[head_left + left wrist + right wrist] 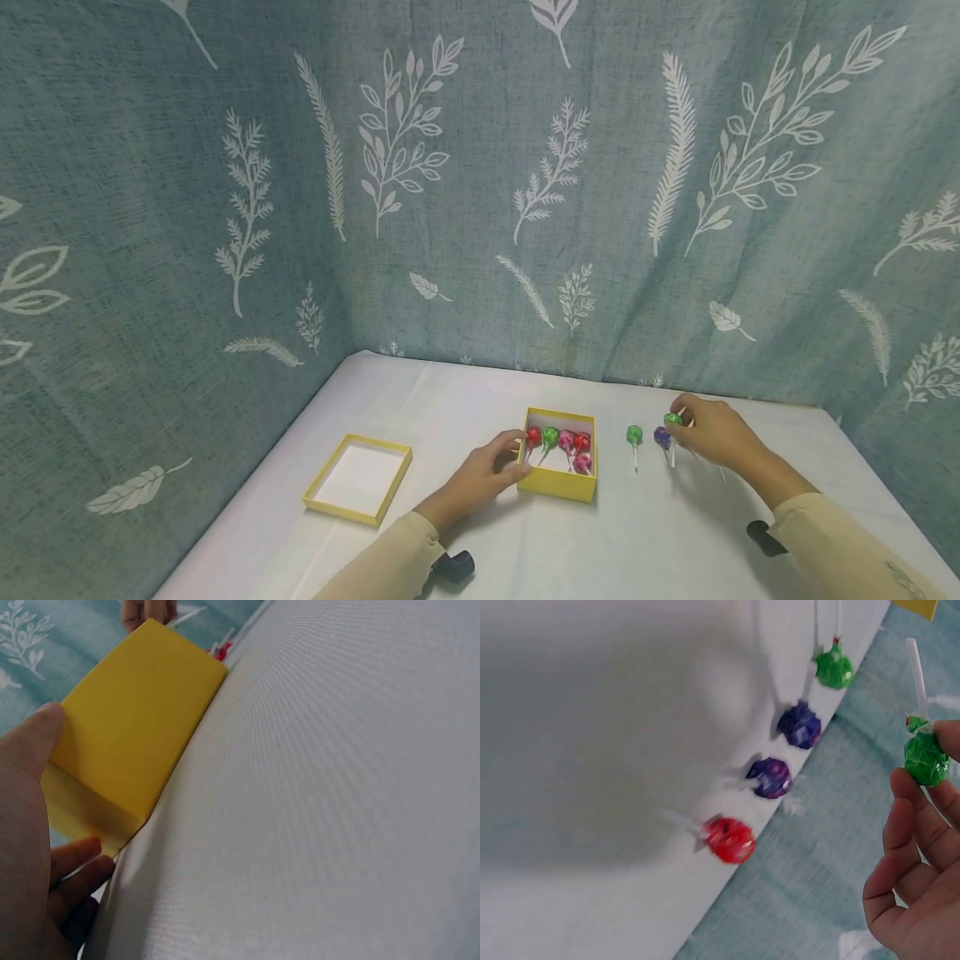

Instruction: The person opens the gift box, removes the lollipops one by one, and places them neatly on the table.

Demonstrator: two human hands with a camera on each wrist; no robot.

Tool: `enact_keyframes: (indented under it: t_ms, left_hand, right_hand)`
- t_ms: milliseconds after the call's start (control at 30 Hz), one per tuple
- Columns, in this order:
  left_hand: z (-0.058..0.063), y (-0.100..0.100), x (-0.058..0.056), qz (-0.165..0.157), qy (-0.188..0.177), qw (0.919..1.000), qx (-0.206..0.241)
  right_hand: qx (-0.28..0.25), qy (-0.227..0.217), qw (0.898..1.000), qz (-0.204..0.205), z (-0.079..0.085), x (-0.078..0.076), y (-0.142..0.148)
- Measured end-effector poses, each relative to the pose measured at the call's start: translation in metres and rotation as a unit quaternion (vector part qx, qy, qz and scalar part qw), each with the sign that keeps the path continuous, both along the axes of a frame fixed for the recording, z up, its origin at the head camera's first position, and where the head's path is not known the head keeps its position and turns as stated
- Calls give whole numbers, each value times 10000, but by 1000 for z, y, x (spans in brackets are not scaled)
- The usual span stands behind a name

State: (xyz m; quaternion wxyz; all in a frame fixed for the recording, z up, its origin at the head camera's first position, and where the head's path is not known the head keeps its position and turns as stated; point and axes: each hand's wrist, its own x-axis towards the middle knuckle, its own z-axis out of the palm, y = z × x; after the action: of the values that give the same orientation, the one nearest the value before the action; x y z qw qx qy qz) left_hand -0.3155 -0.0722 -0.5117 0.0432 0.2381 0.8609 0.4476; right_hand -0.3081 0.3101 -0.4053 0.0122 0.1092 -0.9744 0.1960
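Note:
My right hand (pixel 712 431) pinches a green-wrapped lollipop (pixel 926 759) by its candy end, the white stick pointing away from the fingers. It is above the table, over a row of lollipops. My left hand (pixel 483 473) holds the left side of an open yellow box (pixel 558 484), with the thumb at its front left corner and fingers along the side. Inside the box lie several lollipops: a red one (pixel 533 436), a green one (pixel 550 437), pink ones (pixel 567 442) and another red one (pixel 582 442).
Right of the box lie a green lollipop (pixel 834 669), two purple lollipops (pixel 800 726) and a red lollipop (pixel 731 840) on the white table (pixel 480 550). A yellow-rimmed box lid (pixel 358 478) rests at the left. A patterned curtain (pixel 480 275) stands behind the table.

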Motion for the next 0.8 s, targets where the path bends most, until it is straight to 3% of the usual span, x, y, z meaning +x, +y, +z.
enact_keyframes:
  t_ms: [800]
  left_hand:
    - [1, 0, 1, -30, 141, 9999, 15]
  right_hand:
    - [217, 12, 9978, -634, -13, -2, 65]
